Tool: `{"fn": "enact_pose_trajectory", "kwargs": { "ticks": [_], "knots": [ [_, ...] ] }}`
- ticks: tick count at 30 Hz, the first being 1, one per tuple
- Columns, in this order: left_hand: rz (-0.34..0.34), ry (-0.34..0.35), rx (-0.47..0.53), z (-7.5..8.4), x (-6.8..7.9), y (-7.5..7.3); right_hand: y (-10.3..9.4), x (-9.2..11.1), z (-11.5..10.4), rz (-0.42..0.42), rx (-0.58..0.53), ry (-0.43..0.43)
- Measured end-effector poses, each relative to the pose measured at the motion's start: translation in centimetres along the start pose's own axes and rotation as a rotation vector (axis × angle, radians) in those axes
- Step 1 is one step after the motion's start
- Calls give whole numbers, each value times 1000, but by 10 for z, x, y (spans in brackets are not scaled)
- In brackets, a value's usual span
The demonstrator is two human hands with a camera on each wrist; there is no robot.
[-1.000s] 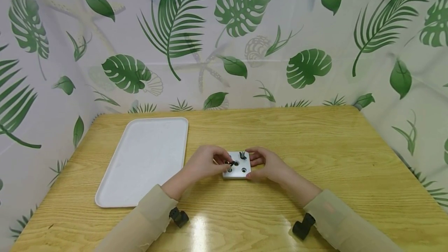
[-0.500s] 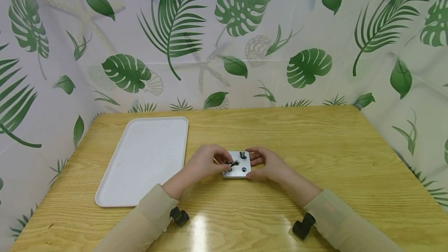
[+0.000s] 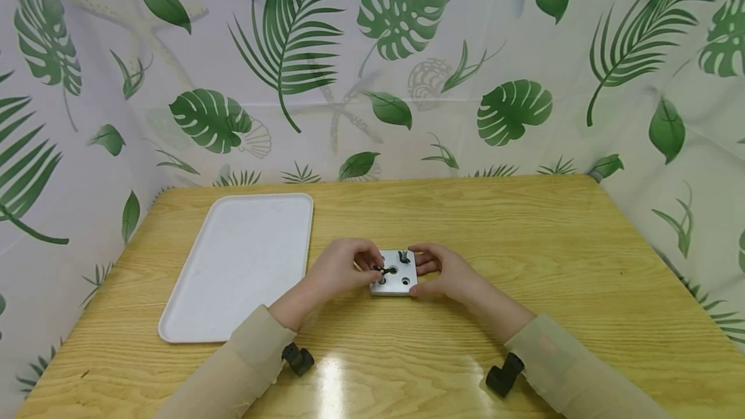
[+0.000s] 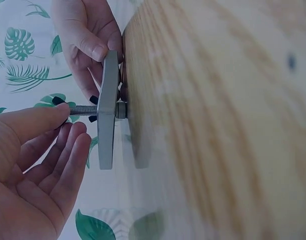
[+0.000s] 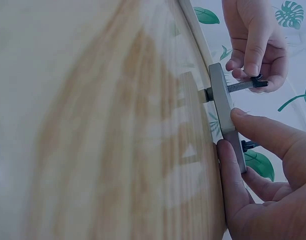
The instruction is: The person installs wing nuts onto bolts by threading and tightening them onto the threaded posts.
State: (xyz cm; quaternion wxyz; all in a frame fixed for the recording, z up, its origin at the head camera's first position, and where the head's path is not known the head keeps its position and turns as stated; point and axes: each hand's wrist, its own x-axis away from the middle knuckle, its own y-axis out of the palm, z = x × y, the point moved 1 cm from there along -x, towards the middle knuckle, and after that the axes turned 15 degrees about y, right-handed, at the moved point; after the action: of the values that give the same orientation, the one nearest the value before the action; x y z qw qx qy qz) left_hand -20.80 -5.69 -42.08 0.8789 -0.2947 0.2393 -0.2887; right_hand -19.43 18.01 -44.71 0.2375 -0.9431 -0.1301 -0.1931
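A square metal plate (image 3: 394,287) with several holes lies on the table, raised slightly on bolt heads. My left hand (image 3: 342,267) pinches a black wing nut (image 5: 260,82) between thumb and finger. The nut sits at the outer end of a threaded bolt (image 4: 83,110) that stands up through the plate. With thumb and fingers, my right hand (image 3: 449,274) grips the plate's right edge. A second bolt (image 3: 404,255) rises near the far right corner, with another black wing nut (image 5: 249,146) low against the plate.
A white rectangular tray (image 3: 244,264) lies on the wooden table (image 3: 500,225), left of the plate. Leaf-patterned cloth (image 3: 431,128) hangs behind the table and at both sides. A small black camera sits at each wrist.
The wing nut under my left fingers has turned a little, and those fingers have shifted slightly. My right hand and the plate stay in place.
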Motion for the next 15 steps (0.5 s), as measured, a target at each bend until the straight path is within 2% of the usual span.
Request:
{"fn": "enact_pose_trajectory", "kwargs": {
  "ticks": [10, 15],
  "knots": [
    [-27, 21, 19, -3, -1, 1, 0, 1, -1, 4, 1, -9],
    [3, -12, 12, -2, -1, 2, 0, 0, -1, 5, 6, 1]
  ]
}}
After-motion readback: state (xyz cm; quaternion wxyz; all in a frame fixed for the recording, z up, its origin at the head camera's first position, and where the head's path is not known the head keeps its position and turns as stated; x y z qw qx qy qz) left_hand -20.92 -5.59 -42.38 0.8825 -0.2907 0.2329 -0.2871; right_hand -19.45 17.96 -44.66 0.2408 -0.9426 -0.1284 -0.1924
